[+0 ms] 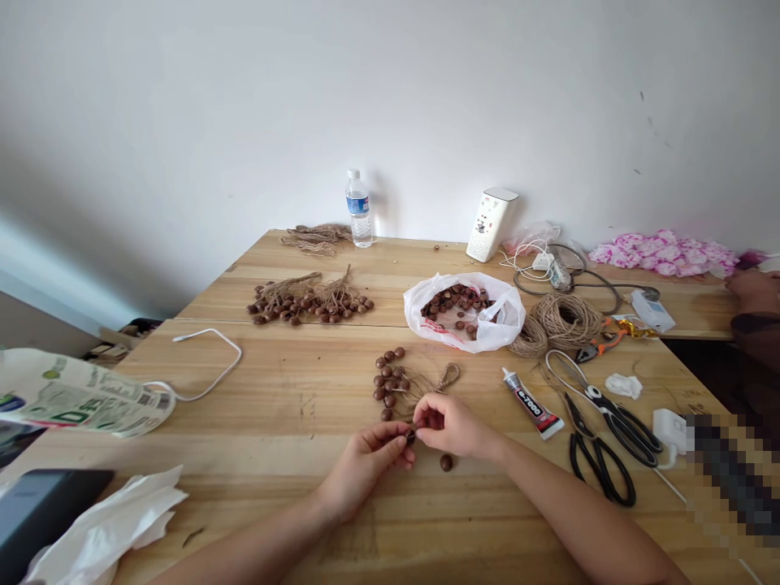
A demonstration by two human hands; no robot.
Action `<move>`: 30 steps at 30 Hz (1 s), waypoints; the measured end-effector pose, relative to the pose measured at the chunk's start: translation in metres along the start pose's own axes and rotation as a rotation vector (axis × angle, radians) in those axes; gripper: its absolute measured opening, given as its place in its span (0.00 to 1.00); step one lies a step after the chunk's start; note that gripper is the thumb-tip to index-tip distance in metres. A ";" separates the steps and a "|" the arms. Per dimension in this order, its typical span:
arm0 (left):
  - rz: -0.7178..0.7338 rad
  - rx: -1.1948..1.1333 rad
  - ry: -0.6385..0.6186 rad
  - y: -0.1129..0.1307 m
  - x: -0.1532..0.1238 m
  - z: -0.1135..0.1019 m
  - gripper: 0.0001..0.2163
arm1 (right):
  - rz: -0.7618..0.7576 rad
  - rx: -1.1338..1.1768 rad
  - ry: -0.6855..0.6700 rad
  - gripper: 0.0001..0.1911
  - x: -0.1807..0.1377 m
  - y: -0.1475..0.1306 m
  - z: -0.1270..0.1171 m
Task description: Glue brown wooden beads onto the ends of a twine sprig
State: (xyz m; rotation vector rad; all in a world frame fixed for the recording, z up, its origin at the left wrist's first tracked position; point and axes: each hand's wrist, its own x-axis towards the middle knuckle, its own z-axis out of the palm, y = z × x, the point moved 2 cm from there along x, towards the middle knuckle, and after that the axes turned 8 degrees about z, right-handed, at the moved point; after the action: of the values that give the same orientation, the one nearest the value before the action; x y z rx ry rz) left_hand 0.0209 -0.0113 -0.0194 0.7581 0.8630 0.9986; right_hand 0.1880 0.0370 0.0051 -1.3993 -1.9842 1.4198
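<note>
Pinching noted at both hands: my left hand (366,463) has its fingers curled in, with thumb and forefinger closed on a small brown nut (410,437). My right hand (454,426) meets it from the other side, fingertips closed on the same nut. The nut sits between the two hands, just above the table (292,496). Whether twine runs through it I cannot tell.

- At 4 o'clock, just beside the right hand, a loose nut (447,462) lies on the wood.
- At 8 o'clock, well apart, crumpled white tissue (110,528) lies beside a dark flat object (36,512).
- At 12 o'clock, near, a nut cluster (391,380) lies tangled with a twine loop (448,375).
- At 2 to 3 o'clock lie a glue tube (532,403) and, beyond it, black scissors (600,439).
- At 10 o'clock are a white cable (207,366) and a printed bag (79,398).
- Further out at 1 o'clock a plastic bag (481,325) holds more nuts, with twine coils (561,321) touching its right side.
- At 11 o'clock lie strung nut bundles (310,302).
- Farthest, by the wall: a water bottle (359,209) upright at 12 o'clock, and pink flowers (664,252) at 2 o'clock.
</note>
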 end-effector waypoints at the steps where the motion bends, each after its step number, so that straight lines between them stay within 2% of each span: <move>1: -0.001 -0.002 0.002 0.000 0.000 0.000 0.13 | 0.000 -0.007 0.002 0.07 -0.001 -0.001 0.000; 10: -0.011 -0.099 0.010 0.002 0.000 0.003 0.13 | -0.190 -0.069 0.081 0.02 -0.008 -0.018 -0.010; 15: -0.017 -0.143 0.011 0.002 -0.001 0.003 0.12 | -0.344 -0.185 0.353 0.06 -0.031 -0.047 -0.035; 16: -0.017 -0.148 0.006 0.002 -0.001 0.003 0.12 | -0.340 -0.244 0.344 0.07 -0.038 -0.052 -0.039; 17: -0.018 -0.153 0.000 0.002 -0.001 0.003 0.12 | -0.324 -0.329 0.279 0.06 -0.044 -0.056 -0.040; 20: -0.026 -0.170 -0.008 0.002 0.000 0.003 0.12 | -0.198 -0.677 -0.014 0.01 -0.057 -0.052 -0.031; 21: -0.029 -0.173 -0.007 0.002 0.000 0.003 0.12 | -0.141 -0.786 -0.068 0.02 -0.059 -0.046 -0.026; 23: -0.031 -0.172 -0.005 0.002 0.000 0.003 0.12 | -0.054 -0.918 -0.080 0.06 -0.061 -0.034 -0.015; 25: -0.033 -0.164 0.001 0.002 0.000 0.003 0.13 | -0.027 -0.930 -0.050 0.06 -0.060 -0.024 -0.005; 28: -0.033 -0.159 0.001 0.002 0.000 0.003 0.13 | -0.053 -0.832 -0.009 0.02 -0.059 -0.016 -0.001; 30: -0.029 -0.166 -0.004 0.002 0.000 0.003 0.13 | -0.083 -0.707 0.014 0.05 -0.059 -0.014 -0.003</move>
State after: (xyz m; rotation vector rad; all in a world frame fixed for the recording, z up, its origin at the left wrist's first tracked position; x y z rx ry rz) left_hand 0.0231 -0.0108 -0.0164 0.6050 0.7747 1.0292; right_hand 0.2102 -0.0116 0.0337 -1.5362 -2.6354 0.6745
